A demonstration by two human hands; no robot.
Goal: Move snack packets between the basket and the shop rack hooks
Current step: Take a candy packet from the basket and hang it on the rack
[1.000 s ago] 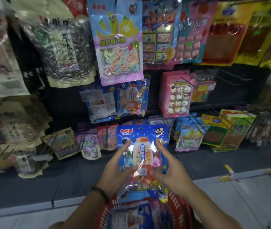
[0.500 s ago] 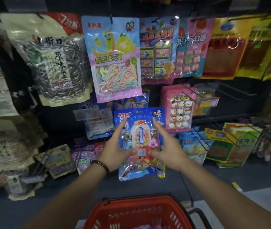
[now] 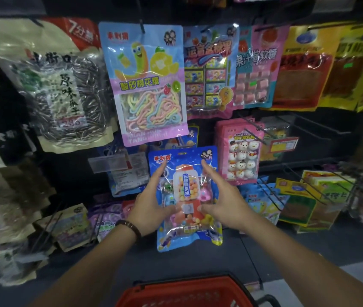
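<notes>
Item under handling: I recorded one blue gumball-machine candy packet (image 3: 186,193) held upright in front of the shop rack, below the sour cotton-candy packet (image 3: 147,85) and just left of the pink snowman marshmallow packet (image 3: 240,156). Its hang hole at the top edge was on no hook that I could see.

My left hand (image 3: 151,207) gripped the packet's left side, thumb pressed on the clear front and forefinger stretched straight up toward the top corner. My right hand (image 3: 222,202) held the right side the same way, thumb on the front, forefinger pointing up. The remaining fingers of both hands were hidden behind the packet. A dark beaded bracelet (image 3: 129,227) sat on the left wrist.

Surroundings: a large sunflower-seed bag (image 3: 65,91) hung at upper left. Bare wire hooks (image 3: 318,124) projected from the rack at right, above yellow and green packets (image 3: 304,202). The red basket (image 3: 187,289) lay at the bottom edge of the view, well below the held packet and apart from both hands
</notes>
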